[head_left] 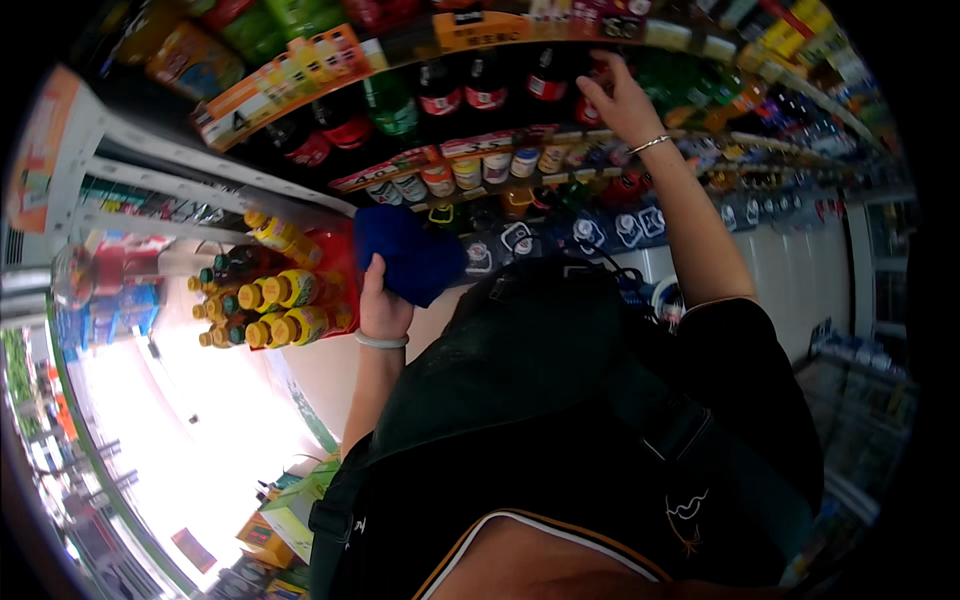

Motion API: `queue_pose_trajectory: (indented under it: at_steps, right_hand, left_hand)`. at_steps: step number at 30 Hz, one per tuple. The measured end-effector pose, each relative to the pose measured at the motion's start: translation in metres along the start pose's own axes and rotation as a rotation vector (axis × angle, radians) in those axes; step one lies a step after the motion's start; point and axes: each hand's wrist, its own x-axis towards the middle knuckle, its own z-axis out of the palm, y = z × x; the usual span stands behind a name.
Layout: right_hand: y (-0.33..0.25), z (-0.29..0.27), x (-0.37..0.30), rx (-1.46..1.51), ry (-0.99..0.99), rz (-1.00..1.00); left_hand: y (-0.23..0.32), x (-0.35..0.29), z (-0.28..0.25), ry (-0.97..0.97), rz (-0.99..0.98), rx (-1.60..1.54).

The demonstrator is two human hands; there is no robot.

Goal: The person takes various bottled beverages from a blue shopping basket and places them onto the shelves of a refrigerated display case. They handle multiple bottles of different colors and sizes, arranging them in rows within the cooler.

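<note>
My left hand is closed on a dark blue cloth, which hangs bunched beside the lower shelf. My right hand is raised to the upper shelf, thumb and forefinger apart. Its fingertips are at a dark bottle with a red label; whether they touch it I cannot make out. Left of that hand stand more dark bottles with red labels and a green bottle.
A red rack with several yellow-capped bottles stands left of the blue cloth. Below the dark bottles runs a row of small light-labelled bottles, with large clear bottles lower down. A black bag hangs across my front.
</note>
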Motion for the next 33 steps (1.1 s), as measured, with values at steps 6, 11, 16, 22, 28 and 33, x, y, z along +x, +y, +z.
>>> queue_pose_trajectory:
  at_steps: [6,11,16,22,28,33]
  right_hand:
    - [0.061,-0.068,-0.115,-0.284,-0.244,0.148]
    - [0.119,-0.144,-0.257,-0.368,-0.1,0.673]
    - [0.159,-0.151,-0.401,-0.371,0.073,0.941]
    - [0.23,-0.067,-0.469,-0.293,-0.073,1.234]
    - [0.289,-0.009,-0.453,-0.244,-0.21,1.495]
    - [0.348,0.037,-0.46,-0.384,-0.126,1.673]
  left_hand:
    - [-0.003,0.0,-0.006,-0.069,-0.272,0.167]
    - [-0.032,0.02,-0.03,-0.044,-0.486,0.288]
    - [-0.065,0.056,-0.005,-0.101,-0.635,0.373]
    - [-0.107,0.068,0.04,-0.28,-0.649,0.59]
    - [-0.136,0.051,0.065,-0.106,-0.573,0.69]
    - [-0.143,0.036,0.044,-0.008,-0.591,0.74]
